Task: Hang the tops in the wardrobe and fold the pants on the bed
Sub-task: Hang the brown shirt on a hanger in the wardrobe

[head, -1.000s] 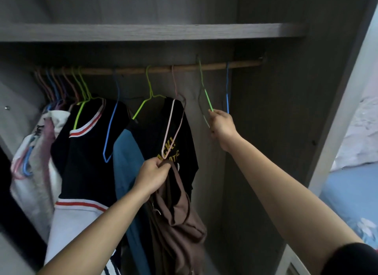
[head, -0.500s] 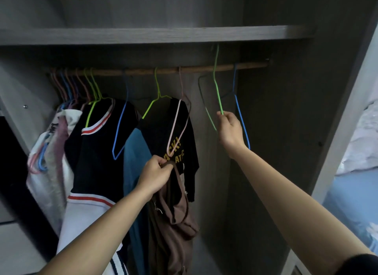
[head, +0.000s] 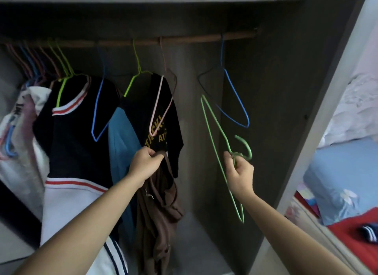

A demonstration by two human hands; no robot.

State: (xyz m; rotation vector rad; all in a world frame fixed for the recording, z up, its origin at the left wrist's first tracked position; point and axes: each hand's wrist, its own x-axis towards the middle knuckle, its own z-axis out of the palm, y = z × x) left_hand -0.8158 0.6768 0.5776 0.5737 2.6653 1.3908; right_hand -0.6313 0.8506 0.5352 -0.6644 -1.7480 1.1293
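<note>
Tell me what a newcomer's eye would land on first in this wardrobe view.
At centre right, the right hand grips a light green wire hanger by its neck, clear of the wooden wardrobe rail. At centre, the left hand grips a crumpled brown fabric top, which dangles in front of a hung black T-shirt with yellow lettering. An empty blue wire hanger hangs near the rail's right end.
</note>
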